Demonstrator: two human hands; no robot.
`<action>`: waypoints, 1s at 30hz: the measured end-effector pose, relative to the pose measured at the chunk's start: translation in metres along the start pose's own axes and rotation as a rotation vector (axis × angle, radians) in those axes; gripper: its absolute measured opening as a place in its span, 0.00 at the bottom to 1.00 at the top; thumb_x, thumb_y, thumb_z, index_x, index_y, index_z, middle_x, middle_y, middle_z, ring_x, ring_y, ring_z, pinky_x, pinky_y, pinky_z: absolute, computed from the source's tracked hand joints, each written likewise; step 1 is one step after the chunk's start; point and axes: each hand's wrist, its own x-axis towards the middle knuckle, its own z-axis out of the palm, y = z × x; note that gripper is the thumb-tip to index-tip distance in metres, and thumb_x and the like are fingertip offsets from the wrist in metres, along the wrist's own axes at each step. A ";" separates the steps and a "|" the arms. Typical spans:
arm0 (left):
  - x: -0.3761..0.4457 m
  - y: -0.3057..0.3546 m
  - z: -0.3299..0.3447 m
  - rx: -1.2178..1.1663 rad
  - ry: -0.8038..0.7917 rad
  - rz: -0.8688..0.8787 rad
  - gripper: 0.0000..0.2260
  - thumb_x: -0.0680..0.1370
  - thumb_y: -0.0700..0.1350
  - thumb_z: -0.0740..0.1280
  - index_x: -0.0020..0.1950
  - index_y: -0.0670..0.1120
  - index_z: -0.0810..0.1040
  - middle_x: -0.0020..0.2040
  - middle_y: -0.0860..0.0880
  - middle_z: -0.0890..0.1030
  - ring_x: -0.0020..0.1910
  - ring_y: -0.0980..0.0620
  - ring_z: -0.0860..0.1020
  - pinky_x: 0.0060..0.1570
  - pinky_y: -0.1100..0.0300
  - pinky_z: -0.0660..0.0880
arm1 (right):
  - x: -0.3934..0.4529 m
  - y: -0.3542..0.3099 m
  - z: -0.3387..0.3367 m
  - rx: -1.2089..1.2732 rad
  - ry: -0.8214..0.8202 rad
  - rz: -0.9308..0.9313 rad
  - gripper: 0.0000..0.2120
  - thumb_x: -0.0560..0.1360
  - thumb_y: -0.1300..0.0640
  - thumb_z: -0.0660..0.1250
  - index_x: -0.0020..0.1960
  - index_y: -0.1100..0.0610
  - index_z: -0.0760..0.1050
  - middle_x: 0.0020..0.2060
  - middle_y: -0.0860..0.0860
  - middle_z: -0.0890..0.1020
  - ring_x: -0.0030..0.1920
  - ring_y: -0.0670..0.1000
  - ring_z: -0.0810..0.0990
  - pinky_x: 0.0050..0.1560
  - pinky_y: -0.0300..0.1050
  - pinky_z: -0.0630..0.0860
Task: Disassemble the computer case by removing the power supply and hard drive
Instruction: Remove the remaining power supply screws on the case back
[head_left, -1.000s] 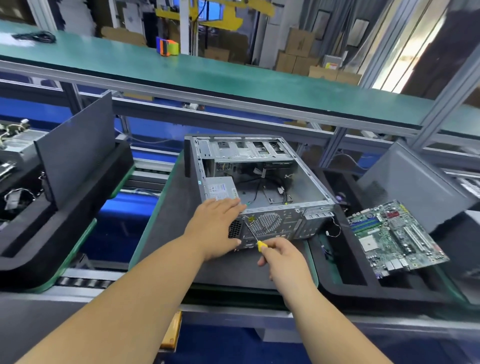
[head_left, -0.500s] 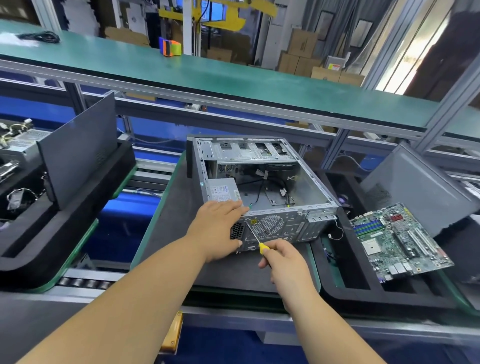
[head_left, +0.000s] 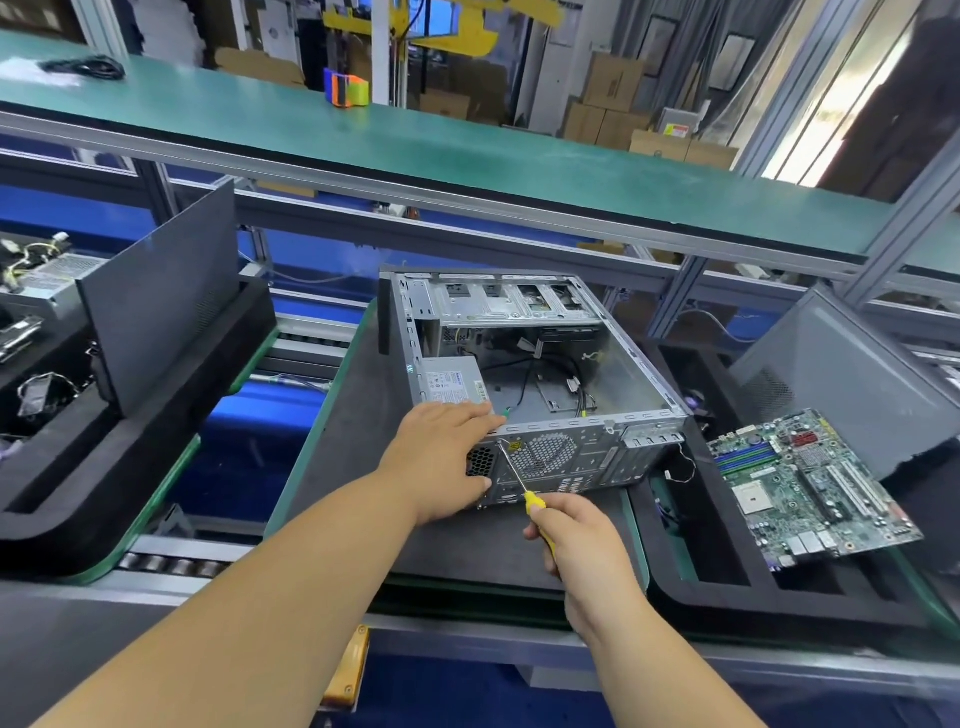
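- The computer case (head_left: 540, 364) lies on its side on a dark mat (head_left: 358, 441) in the middle of the bench, with its open side up and its rear panel turned to the person.
- The power supply (head_left: 451, 382) sits inside the case, in the near left corner, with its white label facing up.
- Black cables (head_left: 550, 374) lie loose on the floor of the case, to the right of the power supply.
- A hard drive I cannot make out; the metal bays at the far end of the case are too small to read.
- The left hand (head_left: 447, 457) rests on the near left corner of the case, its fingers straight and flat on the top edge, its thumb against the rear panel.
- The right hand (head_left: 576, 540) grips the yellow handle of a screwdriver (head_left: 514, 475), fingers curled around it.
- The thin shaft of the screwdriver goes up and to the left, and its tip meets the rear panel just beside the round fan grille (head_left: 545, 454).
- A green motherboard (head_left: 805, 483) lies tilted in a black foam tray (head_left: 727, 582) to the right of the case.
- A dark side panel (head_left: 161, 291) stands upright in another foam tray on the left.
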 end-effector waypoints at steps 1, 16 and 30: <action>0.001 0.000 -0.001 -0.009 -0.003 -0.001 0.33 0.75 0.57 0.68 0.78 0.59 0.59 0.79 0.59 0.58 0.77 0.55 0.56 0.76 0.54 0.47 | -0.001 -0.001 0.003 0.098 -0.036 0.084 0.06 0.79 0.58 0.65 0.48 0.59 0.79 0.32 0.52 0.79 0.25 0.48 0.65 0.30 0.41 0.62; 0.023 -0.006 -0.004 -0.122 0.082 0.014 0.10 0.79 0.54 0.62 0.60 0.58 0.76 0.72 0.55 0.66 0.72 0.51 0.61 0.71 0.54 0.54 | -0.001 -0.011 0.011 0.514 -0.218 0.518 0.16 0.82 0.51 0.61 0.46 0.62 0.78 0.28 0.50 0.73 0.20 0.45 0.64 0.19 0.36 0.60; 0.023 -0.003 -0.003 0.099 -0.146 0.025 0.19 0.83 0.57 0.53 0.74 0.60 0.64 0.81 0.54 0.52 0.79 0.53 0.50 0.75 0.51 0.46 | -0.010 -0.013 0.019 0.371 -0.114 0.394 0.16 0.83 0.52 0.59 0.43 0.61 0.75 0.26 0.49 0.71 0.18 0.43 0.61 0.17 0.34 0.58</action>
